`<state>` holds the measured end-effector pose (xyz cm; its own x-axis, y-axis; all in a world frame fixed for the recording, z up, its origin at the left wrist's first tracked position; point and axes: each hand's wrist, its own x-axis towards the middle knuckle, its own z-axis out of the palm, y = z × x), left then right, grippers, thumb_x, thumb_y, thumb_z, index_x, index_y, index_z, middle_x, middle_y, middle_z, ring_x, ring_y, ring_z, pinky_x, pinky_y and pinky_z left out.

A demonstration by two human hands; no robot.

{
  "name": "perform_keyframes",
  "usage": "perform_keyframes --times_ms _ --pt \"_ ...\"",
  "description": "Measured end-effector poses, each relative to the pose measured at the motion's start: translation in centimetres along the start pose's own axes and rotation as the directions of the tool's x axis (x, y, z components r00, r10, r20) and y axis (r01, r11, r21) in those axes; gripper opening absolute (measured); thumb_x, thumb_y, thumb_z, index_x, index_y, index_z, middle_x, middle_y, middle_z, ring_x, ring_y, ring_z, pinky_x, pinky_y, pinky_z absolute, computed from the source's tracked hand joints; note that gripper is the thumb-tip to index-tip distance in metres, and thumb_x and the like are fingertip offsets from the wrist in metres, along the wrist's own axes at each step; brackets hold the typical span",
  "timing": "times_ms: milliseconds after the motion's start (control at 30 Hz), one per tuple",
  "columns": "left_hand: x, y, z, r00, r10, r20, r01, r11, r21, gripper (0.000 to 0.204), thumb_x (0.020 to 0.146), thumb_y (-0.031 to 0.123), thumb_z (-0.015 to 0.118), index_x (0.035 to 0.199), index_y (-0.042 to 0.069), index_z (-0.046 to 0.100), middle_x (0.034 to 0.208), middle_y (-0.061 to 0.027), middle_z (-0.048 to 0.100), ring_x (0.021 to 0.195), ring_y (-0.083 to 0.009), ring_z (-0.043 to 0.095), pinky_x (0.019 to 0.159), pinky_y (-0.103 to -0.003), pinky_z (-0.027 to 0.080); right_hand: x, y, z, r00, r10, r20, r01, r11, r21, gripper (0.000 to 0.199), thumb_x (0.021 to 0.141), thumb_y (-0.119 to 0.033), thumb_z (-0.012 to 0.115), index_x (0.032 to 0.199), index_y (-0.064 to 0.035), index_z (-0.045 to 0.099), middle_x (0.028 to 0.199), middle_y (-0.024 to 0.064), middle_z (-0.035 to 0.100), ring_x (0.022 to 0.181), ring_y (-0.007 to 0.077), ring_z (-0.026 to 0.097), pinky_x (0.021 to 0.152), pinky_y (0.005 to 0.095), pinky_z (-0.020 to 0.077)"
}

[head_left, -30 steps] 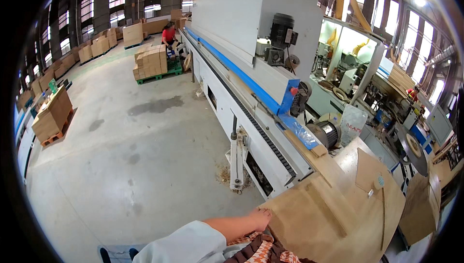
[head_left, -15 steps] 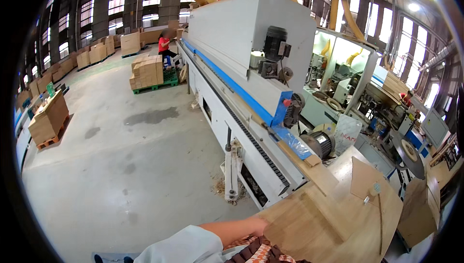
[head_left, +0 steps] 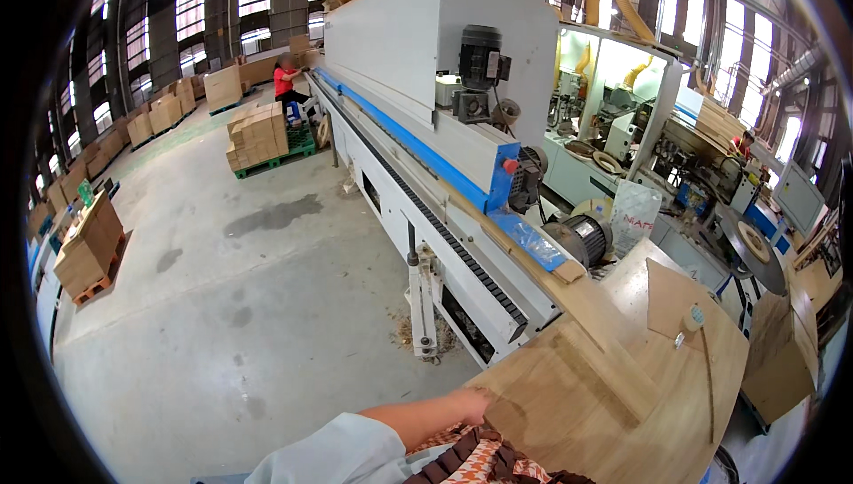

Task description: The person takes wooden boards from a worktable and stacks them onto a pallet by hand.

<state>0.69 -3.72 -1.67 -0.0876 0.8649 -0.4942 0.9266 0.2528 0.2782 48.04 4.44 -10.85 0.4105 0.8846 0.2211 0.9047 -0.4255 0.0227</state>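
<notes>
At the near edge of the tabletop, the left hand rests on the wooden panel's corner, its grip hidden; the right hand is out of view. The panel has yet to enter the long grey machine.

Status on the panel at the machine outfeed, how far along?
Done: a wood panel lies flat on the table at the near end of the long grey and blue machine, clear of its conveyor. In hand: the left hand rests on the panel's near edge. The right hand is not in view. Left: the panel has not been lifted off.
</notes>
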Motion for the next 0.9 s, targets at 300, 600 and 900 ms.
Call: perform_keyframes --times_ms 300,600,900 --pt "-1.0 0.9 0.6 0.998 0.005 -0.058 -0.002 0.999 0.042 0.062 0.069 0.028 0.061 0.123 0.003 0.041 0.132 -0.0170 0.033 0.120 -0.0297 0.035 0.097 -0.036 0.034 0.5 -0.3 -1.4 0.997 -0.013 0.081 0.013 1.000 -0.005 0.046 0.083 -0.040 0.046 0.116 -0.0092 0.046 0.118 0.0159 0.045 0.112 0.0301 0.041 0.091 0.0442 0.0316" --pt "0.3 -1.0 1.0 0.994 0.078 -0.082 -0.075 0.997 0.032 0.054 0.071 0.033 0.061 0.118 0.008 0.049 0.126 -0.0194 0.041 0.118 -0.0292 0.038 0.096 -0.037 0.035 0.0 0.0 -1.5 0.972 0.008 0.236 -0.020 0.999 0.048 0.051 0.083 -0.036 0.046 0.125 -0.0078 0.039 0.128 0.0168 0.038 0.119 0.0302 0.035 0.097 0.0426 0.0268" --pt "1.1 -1.3 0.7 0.994 0.105 0.004 -0.105 0.992 0.072 0.066 0.072 0.037 0.061 0.123 0.002 0.040 0.131 -0.0230 0.033 0.120 -0.0334 0.035 0.099 -0.036 0.032 -0.9 -2.2 -5.5 0.968 0.018 0.251 -0.058 0.986 0.155 0.055 0.083 -0.036 0.044 0.129 -0.0093 0.032 0.139 0.0102 0.023 0.129 0.0270 0.017 0.102 0.0472 0.0143"
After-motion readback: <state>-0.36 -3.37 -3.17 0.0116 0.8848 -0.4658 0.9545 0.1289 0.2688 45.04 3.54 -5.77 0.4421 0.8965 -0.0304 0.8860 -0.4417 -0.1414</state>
